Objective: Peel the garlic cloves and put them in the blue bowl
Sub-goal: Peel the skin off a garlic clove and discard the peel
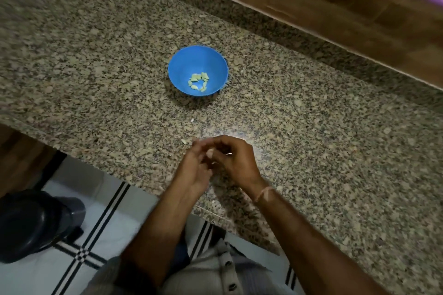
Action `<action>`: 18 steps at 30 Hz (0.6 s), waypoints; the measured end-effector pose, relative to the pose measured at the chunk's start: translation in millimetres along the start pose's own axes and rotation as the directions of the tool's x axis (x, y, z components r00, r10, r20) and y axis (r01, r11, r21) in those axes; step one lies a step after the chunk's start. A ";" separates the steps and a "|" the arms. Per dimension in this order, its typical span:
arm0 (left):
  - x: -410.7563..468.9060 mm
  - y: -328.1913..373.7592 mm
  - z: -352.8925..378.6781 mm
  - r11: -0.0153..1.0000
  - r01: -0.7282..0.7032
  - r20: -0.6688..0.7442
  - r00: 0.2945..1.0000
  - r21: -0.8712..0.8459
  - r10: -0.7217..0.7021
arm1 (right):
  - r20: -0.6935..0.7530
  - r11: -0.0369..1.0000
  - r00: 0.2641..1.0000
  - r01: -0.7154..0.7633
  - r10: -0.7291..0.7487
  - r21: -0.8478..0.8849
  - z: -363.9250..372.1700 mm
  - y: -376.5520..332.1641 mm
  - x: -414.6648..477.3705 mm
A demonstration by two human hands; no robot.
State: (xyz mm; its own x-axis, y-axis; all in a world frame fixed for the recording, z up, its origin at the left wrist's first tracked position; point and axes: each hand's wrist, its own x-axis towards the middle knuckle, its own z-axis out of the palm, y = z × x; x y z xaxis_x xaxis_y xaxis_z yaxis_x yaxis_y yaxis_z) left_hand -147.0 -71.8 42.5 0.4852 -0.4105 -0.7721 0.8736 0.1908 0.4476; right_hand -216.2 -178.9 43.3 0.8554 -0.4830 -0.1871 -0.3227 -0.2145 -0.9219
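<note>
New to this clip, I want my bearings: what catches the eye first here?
The blue bowl sits midway on the granite counter, pale peeled cloves at its bottom. Near the counter's front edge the left hand and right hand meet, both curled round something small and pale, seemingly a clove; blur hides detail.

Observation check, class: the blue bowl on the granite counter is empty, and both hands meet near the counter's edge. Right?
Not empty: the head view shows peeled garlic cloves in the blue bowl. It stands on the granite counter, and left hand and right hand meet near the edge.
</note>
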 end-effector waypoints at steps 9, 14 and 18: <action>-0.9 -5.0 -10.4 0.923 -0.013 -0.151 0.987 -0.384 -0.049 | 0.030 0.933 0.988 0.150 -0.148 -0.326 -49.0 25.2 -14.9; -6.3 0.7 -54.0 0.921 -0.122 -0.220 0.975 -0.370 0.040 | 0.309 0.528 0.948 0.301 -0.076 -0.794 -26.3 81.1 -32.4; -14.7 -4.4 -62.2 0.926 -0.155 -0.221 0.972 -0.345 0.080 | 0.372 0.549 0.917 0.388 -0.146 -0.740 6.1 65.4 9.1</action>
State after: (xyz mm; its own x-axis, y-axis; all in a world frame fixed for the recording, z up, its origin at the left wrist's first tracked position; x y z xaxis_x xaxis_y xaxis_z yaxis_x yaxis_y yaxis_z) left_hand -155.7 -11.2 23.9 0.5499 -0.1868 -0.8141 0.7460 0.5482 0.3781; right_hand -227.0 -192.1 -20.8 0.9819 -0.0955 -0.1637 -0.1454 -0.9335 -0.3278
